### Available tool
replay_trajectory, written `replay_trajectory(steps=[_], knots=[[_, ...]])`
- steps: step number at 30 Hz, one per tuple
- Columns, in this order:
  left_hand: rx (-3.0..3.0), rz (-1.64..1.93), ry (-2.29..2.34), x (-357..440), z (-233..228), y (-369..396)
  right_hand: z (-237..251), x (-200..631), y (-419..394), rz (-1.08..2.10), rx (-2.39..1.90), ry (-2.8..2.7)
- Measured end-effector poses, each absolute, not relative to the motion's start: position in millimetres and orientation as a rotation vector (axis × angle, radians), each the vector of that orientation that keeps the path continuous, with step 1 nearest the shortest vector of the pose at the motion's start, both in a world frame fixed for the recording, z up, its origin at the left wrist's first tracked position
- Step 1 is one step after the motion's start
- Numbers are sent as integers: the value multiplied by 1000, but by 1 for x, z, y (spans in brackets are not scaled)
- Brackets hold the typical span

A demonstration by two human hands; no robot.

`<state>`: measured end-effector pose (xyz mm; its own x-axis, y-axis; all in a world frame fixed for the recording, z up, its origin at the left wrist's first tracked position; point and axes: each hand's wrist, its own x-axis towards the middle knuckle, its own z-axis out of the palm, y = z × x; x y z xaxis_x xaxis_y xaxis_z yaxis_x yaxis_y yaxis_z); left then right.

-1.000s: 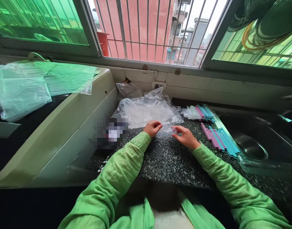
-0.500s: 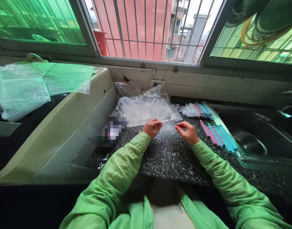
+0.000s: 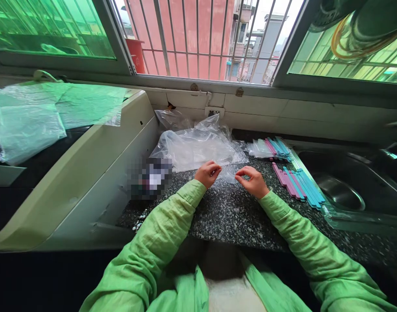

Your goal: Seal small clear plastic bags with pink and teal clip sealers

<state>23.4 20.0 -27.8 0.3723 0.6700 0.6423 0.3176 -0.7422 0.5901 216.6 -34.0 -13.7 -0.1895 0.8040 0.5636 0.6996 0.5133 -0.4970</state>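
Between my two hands a small clear plastic bag (image 3: 228, 175) is stretched just over the speckled counter. My left hand (image 3: 208, 174) pinches its left side, fingers closed. On the other side my right hand (image 3: 253, 180) is closed in a pinch at the bag's right edge, thumb and forefinger forming a loop. Just behind the hands lies a heap of large clear plastic bags (image 3: 198, 149). To the right of my right hand, pink and blue flat strips (image 3: 297, 184) are laid side by side.
More strips in clear packets (image 3: 271, 148) lie farther back. A dark sink (image 3: 337, 190) is at the right. At the left stand a pale panel (image 3: 110, 147) and a blurred-out item (image 3: 151, 177). Small shiny bits (image 3: 140, 220) lie near my left sleeve. A barred window is behind.
My right hand has shifted slightly left, closer to my left hand, and the span of small bag between them is shorter. My left hand has barely moved.
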Motion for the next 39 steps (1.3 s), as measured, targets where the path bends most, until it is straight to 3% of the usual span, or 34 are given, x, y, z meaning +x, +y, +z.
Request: replay_trajectory(steps=[17, 39], knots=[[2234, 1277, 927, 22, -31, 24, -17, 221, -32, -54, -1193, -2083], [2184, 1280, 949, 14, -28, 32, -12, 231, -28, -95, -1235, -2002]])
